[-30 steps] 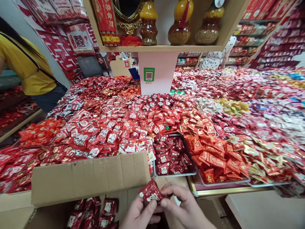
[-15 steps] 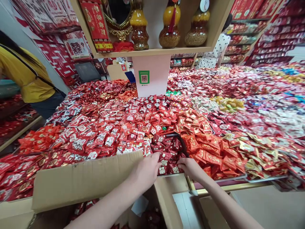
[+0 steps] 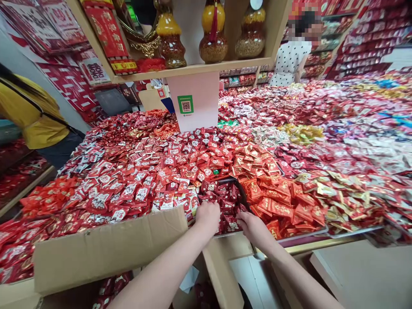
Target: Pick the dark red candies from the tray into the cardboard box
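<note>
Dark red wrapped candies [image 3: 224, 201] with pale printing fill a black-rimmed tray at the front middle of the display. My left hand [image 3: 208, 217] is at the tray's left side, its fingers curled in among the candies; what they hold, if anything, is hidden behind the hand. At the tray's front right corner, my right hand [image 3: 252, 227] has its thumb and fingertips pinched together on the edge of a dark red candy. Below my arms, an open cardboard box [image 3: 112, 244] contains more dark red candies [image 3: 112, 287], partly covered by its raised flap.
Orange-red candies [image 3: 277, 197] lie right of the tray, red and white ones [image 3: 128, 189] left. A wooden shelf [image 3: 199, 68] with gourd-shaped jars overhangs the display. A person in yellow [image 3: 38, 116] stands at left, another in polka dots [image 3: 291, 60] at the back right.
My left hand has turned and curled into a fist-like shape at the tray's left side. My right hand stays at the right corner. The view has shifted slightly.
</note>
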The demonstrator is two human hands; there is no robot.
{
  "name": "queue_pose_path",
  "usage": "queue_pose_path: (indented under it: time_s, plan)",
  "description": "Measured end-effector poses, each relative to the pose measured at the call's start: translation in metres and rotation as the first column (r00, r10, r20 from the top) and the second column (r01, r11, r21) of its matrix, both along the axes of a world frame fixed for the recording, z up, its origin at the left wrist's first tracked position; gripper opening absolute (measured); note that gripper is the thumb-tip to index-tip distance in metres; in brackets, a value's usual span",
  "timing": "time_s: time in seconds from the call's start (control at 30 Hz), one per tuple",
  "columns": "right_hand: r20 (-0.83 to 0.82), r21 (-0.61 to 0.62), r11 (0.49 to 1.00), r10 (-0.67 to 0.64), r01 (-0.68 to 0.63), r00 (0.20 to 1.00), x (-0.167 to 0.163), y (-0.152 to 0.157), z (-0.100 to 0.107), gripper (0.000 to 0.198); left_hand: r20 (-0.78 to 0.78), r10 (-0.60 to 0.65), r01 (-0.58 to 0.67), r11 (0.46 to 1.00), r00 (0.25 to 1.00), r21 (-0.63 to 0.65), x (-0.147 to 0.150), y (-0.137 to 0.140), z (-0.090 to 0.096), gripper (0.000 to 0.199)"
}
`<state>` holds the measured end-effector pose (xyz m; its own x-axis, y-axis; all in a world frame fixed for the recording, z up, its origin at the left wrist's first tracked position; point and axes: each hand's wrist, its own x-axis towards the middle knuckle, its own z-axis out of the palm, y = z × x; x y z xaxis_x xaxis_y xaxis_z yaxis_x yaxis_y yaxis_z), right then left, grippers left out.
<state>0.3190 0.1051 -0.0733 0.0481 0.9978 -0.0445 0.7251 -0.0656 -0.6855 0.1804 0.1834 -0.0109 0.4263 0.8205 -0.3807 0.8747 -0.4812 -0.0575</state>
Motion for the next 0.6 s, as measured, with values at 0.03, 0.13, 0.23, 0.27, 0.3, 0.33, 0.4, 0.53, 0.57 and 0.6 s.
queue_pose_path:
  time_s: [0.03, 0.13, 0.23, 0.27, 0.3, 0.33, 0.4, 0.53, 0.57, 0.6]
  plan:
    - [-0.015, 0.029, 0.999, -0.014, 0.015, 1.000, 0.001, -0.002, 0.003, 0.025, -0.001, 0.004, -0.004, 1.000, 1.000, 0.008, -0.001, 0.001, 0.000, 0.021]
    - [-0.158, 0.138, 0.981, -0.116, 0.138, 0.981, 0.003, -0.009, 0.013, 0.021, 0.009, -0.001, 0.001, 1.000, 1.000, 0.026, -0.004, 0.004, 0.001, 0.023]
    - [-0.483, 0.066, 0.929, -0.290, 0.364, 0.827, 0.003, -0.013, 0.021, 0.022, 0.015, -0.007, 0.007, 1.000, 1.000, 0.009, -0.004, 0.006, 0.004, 0.020]
    - [-0.602, -0.008, 0.907, -0.341, 0.422, 0.722, 0.002, -0.014, 0.023, 0.023, 0.015, -0.005, 0.005, 1.000, 1.000, -0.004, -0.004, 0.006, 0.005, 0.019]
    - [-0.712, -0.090, 0.883, -0.381, 0.461, 0.590, -0.001, -0.015, 0.024, 0.025, 0.015, 0.000, 0.000, 1.000, 1.000, -0.016, -0.004, 0.006, 0.005, 0.018]
    - [-0.798, -0.172, 0.859, -0.408, 0.482, 0.443, -0.004, -0.016, 0.024, 0.026, 0.017, 0.007, -0.006, 1.000, 1.000, -0.026, -0.004, 0.006, 0.006, 0.018]
    - [-0.889, -0.322, 0.823, -0.433, 0.467, 0.151, -0.012, -0.020, 0.021, 0.028, 0.031, 0.019, -0.018, 0.999, 0.999, -0.033, -0.004, 0.007, 0.006, 0.018]
    - [-0.844, -0.536, 0.788, -0.483, 0.304, -0.234, -0.028, -0.027, 0.012, 0.028, 0.104, 0.042, -0.039, 0.999, 0.994, -0.024, -0.006, 0.006, 0.010, 0.019]
    - [-0.811, -0.579, 0.770, -0.509, 0.267, -0.290, -0.030, -0.028, 0.010, 0.027, 0.131, 0.047, -0.044, 0.999, 0.990, -0.024, -0.007, 0.006, 0.012, 0.019]
    - [-0.778, -0.616, 0.751, -0.531, 0.239, -0.335, -0.032, -0.029, 0.009, 0.025, 0.163, 0.050, -0.047, 0.999, 0.985, -0.025, -0.008, 0.005, 0.016, 0.019]
